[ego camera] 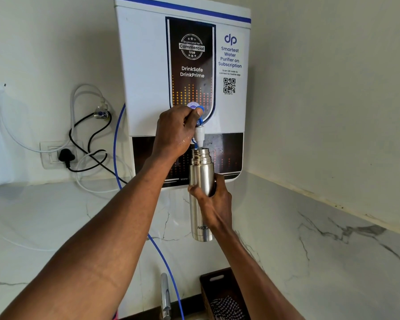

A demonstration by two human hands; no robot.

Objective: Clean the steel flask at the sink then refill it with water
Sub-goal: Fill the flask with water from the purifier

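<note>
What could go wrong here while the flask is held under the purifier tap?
The flask has a narrow mouth just under the spout; a small drift could send water down its side. The right hand grips the smooth steel body alone, so it might slip as it gets heavier. The left hand on the blue lever could overfill it.

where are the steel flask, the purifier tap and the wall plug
steel flask (201, 176): head view, upper body below the threaded neck
purifier tap (199, 136): head view, white spout above the flask mouth
wall plug (66, 155): head view, black plug body in the socket
</note>
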